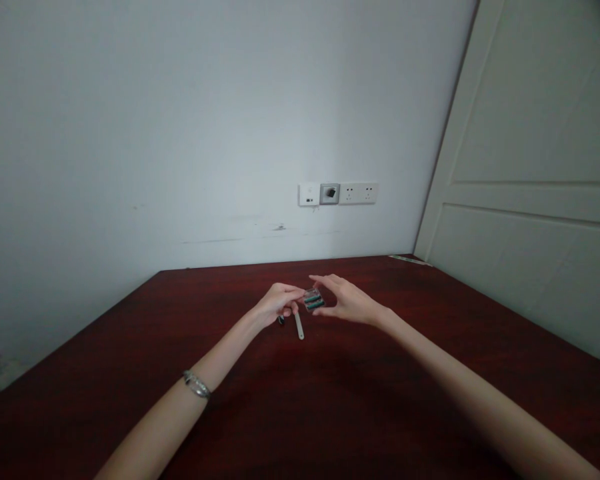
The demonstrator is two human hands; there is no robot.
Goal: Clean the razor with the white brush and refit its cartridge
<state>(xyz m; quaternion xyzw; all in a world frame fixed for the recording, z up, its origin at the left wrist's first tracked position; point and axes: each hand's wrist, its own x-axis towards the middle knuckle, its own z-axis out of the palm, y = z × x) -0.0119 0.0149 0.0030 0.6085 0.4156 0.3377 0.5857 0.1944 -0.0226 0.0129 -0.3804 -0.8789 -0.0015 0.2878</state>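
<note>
Clear case [314,300], edge pinched by left grip [279,303], sits at the wide right grip [353,301].

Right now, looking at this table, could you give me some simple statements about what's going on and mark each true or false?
1. The left hand holds a small clear pack. True.
2. No jewellery shows. False: a bracelet is on the left arm.
3. The work surface is white. False: the tabletop is dark red.
4. A pale strip is near the left hand. True.
5. Sockets are on the wall. True.
</note>
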